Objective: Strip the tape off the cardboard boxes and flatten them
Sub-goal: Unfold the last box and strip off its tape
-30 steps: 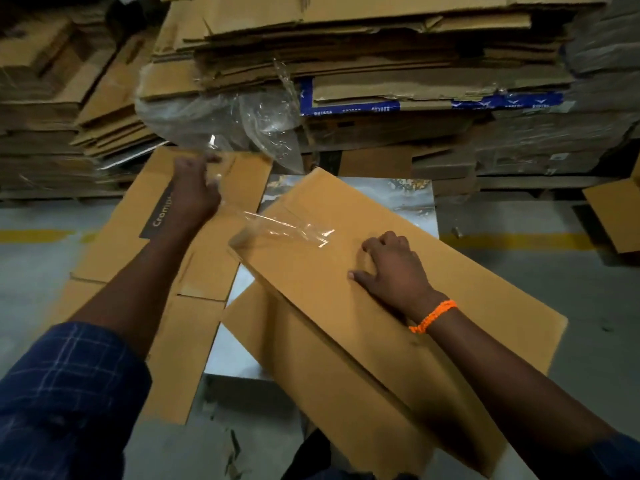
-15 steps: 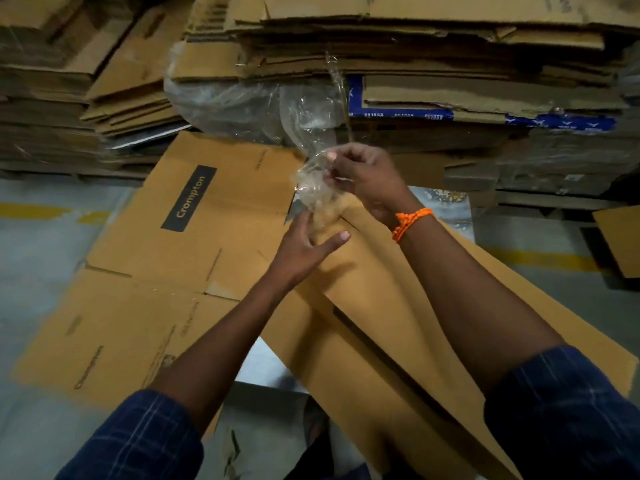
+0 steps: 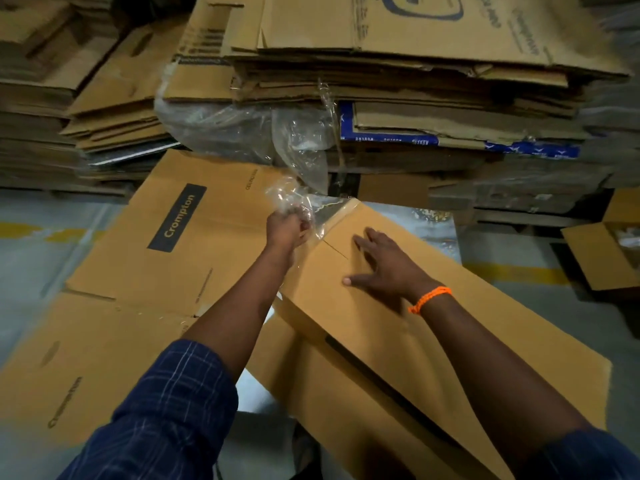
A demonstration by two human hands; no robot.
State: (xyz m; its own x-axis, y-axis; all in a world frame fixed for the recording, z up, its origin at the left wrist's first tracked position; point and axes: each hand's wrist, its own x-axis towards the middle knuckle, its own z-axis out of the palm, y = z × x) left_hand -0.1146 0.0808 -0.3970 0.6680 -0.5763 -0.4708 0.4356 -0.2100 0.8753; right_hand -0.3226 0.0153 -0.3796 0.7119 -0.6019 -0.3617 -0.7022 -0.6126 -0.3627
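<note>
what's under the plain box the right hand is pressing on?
Under the plain box a pale glossy panel shows past its far edge and again near the left arm. What supports that panel, and anything else beneath, is covered.

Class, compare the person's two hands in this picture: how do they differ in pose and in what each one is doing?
The left hand is closed in a fist around crumpled clear plastic tape; the right hand is open, fingers spread. The left is raised at the far corner of the plain brown flattened cardboard box; the right lies flat on its face. Only the right wrist has an orange braided band. Both are bare.
</note>
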